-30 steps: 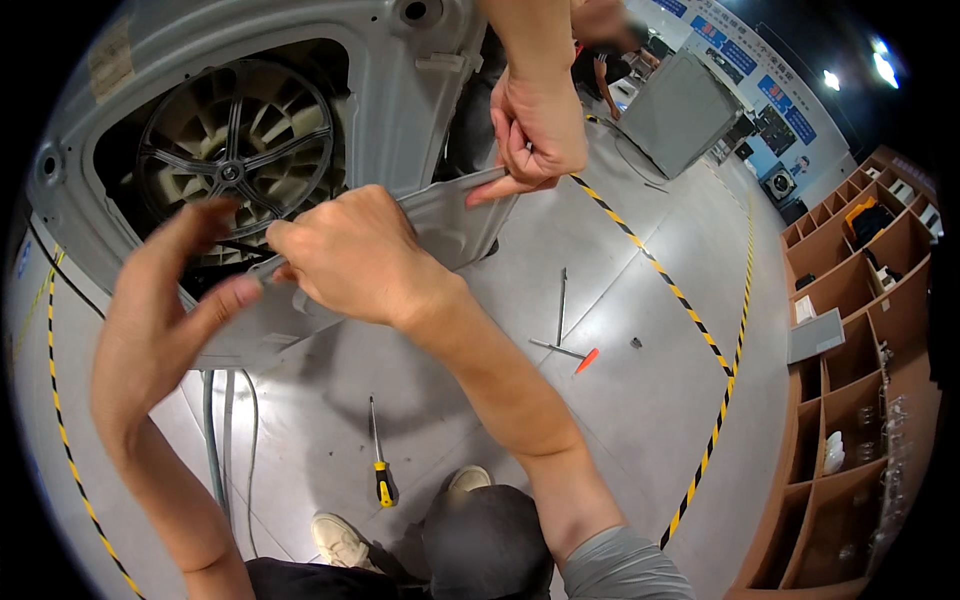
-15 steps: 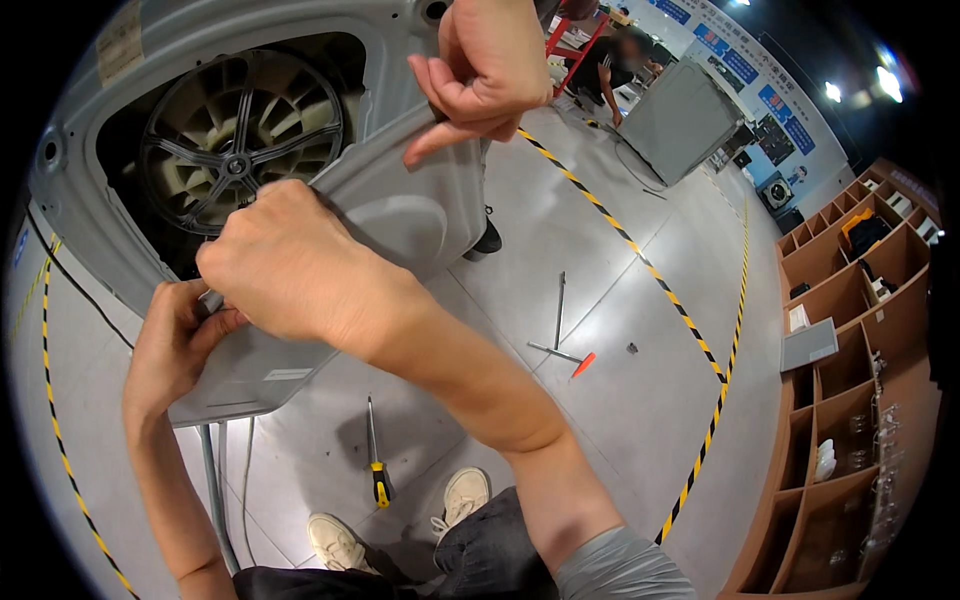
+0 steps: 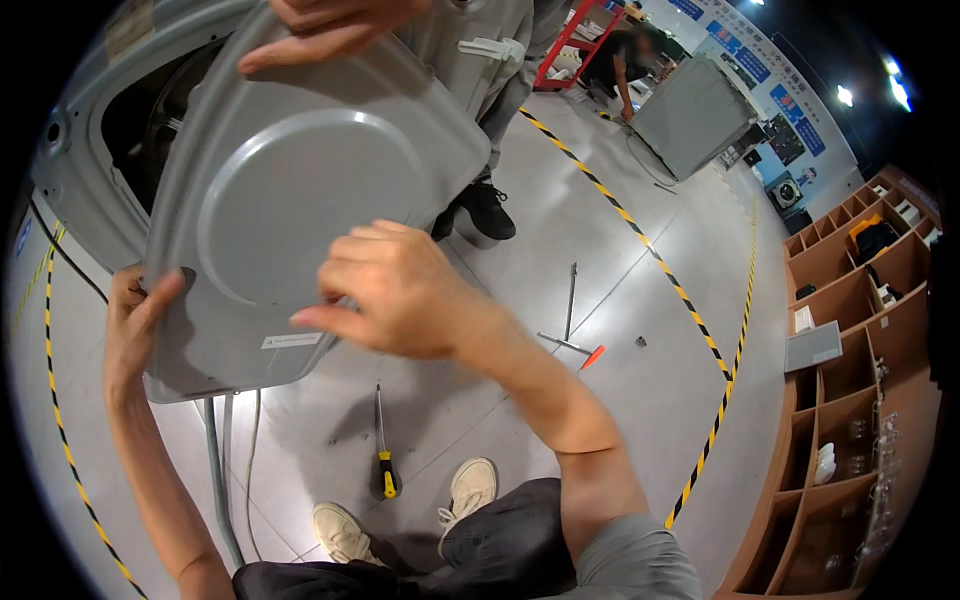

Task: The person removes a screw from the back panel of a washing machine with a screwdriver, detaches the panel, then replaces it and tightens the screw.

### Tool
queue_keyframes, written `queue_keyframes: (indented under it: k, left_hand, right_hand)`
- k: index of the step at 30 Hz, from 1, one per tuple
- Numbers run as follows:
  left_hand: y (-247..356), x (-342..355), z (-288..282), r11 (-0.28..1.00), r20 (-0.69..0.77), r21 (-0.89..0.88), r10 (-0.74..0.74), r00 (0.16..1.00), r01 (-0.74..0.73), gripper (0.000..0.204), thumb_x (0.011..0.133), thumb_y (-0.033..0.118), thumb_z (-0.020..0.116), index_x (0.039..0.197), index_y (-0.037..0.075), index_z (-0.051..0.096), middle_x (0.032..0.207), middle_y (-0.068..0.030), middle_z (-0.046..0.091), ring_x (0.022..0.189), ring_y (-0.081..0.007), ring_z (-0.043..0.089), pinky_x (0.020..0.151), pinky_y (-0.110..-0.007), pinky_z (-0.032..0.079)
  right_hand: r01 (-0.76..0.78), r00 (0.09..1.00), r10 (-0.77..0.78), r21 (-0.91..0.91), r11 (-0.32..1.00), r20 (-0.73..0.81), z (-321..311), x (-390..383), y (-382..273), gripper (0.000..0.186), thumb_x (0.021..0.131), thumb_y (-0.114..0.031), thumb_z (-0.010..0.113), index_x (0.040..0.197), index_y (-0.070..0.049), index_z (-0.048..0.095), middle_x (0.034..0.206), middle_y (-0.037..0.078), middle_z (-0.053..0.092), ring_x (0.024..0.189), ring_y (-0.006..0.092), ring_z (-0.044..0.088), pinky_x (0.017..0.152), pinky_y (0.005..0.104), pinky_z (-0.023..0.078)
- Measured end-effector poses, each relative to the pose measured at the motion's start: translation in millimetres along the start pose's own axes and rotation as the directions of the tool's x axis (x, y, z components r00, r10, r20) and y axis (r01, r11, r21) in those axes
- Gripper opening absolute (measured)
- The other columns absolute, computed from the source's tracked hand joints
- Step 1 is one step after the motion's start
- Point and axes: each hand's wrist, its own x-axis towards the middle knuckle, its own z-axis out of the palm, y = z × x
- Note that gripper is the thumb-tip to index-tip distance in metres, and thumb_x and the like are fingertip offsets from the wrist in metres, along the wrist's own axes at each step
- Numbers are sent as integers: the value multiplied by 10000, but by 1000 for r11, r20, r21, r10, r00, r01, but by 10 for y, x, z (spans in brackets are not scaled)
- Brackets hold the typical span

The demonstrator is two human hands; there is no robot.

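A grey sheet-metal back panel (image 3: 310,215), with a round raised ring and a small white label, stands tilted in front of a grey washing machine casing (image 3: 85,215). My left hand (image 3: 135,320) grips the panel's lower left edge, thumb on its face. My right hand (image 3: 395,290) is in front of the panel's lower right side, fingers bent and thumb apart, with nothing visible in it. Another person's hand (image 3: 335,25) holds the panel's top edge. Behind the panel, the dark opening (image 3: 135,150) of the casing shows only in part; most of the pulley wheel is hidden.
A yellow and black screwdriver (image 3: 386,465) lies on the floor near my shoes. Farther right lie a T-shaped tool (image 3: 570,310) with an orange-red end and a small dark piece (image 3: 641,342). Brown shelving (image 3: 810,430) stands at right. A co-worker's dark shoe (image 3: 487,212) is beyond the panel.
The panel has come away from the opening and turned its face toward me, covering most of the pulley wheel. My right hand has left its edge and moved right. The other person's hand has moved left.
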Motion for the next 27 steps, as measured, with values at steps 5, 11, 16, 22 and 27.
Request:
queue_keyframes:
  k: [5, 11, 16, 22, 27]
  left_hand:
    - [-247, 67, -61, 987, -5, -142, -70, 998, 68, 375, 834, 322, 740, 1008, 21, 600, 823, 7, 596, 722, -54, 543, 638, -215, 444]
    - [-457, 108, 125, 927, 26, -365, -88, 996, 92, 322, 853, 290, 726, 1020, 48, 594, 829, 17, 608, 709, -61, 555, 628, -212, 443]
    - [-403, 58, 173, 894, 11, -435, -120, 993, 113, 233, 867, 252, 713, 969, 59, 631, 780, 34, 609, 644, -52, 551, 551, -204, 417]
    - [-270, 120, 272, 956, 113, -280, -60, 992, 90, 275, 883, 310, 692, 844, 38, 686, 691, 41, 602, 568, -41, 532, 479, -218, 409]
    - [-416, 71, 322, 942, 162, -307, -86, 983, 133, 301, 913, 302, 654, 982, 12, 694, 856, -16, 672, 758, -79, 614, 659, -250, 507]
  right_hand:
    - [-513, 608, 646, -392, 764, 462, -112, -151, 508, 507, 838, -499, 649, 685, -19, 584, 629, 122, 580, 592, 311, 573, 590, 361, 448]
    - [-721, 693, 687, 227, 655, 221, 265, -493, 1103, 539, 861, -532, 621, 805, 4, 651, 731, 130, 627, 739, 238, 637, 679, 343, 496]
    - [-664, 680, 674, 632, 399, 290, 439, -427, 992, 424, 852, -399, 704, 1025, -26, 602, 873, 9, 608, 765, 111, 541, 678, 285, 468]
    - [-624, 660, 730, 671, 399, 180, 527, -407, 1012, 472, 869, -301, 716, 1159, 18, 525, 958, 3, 570, 832, 91, 498, 752, 241, 431]
    - [-434, 723, 690, 807, 400, 47, 691, -361, 1050, 578, 865, -247, 722, 1294, 12, 435, 1126, 47, 579, 1024, 122, 534, 902, 255, 425]
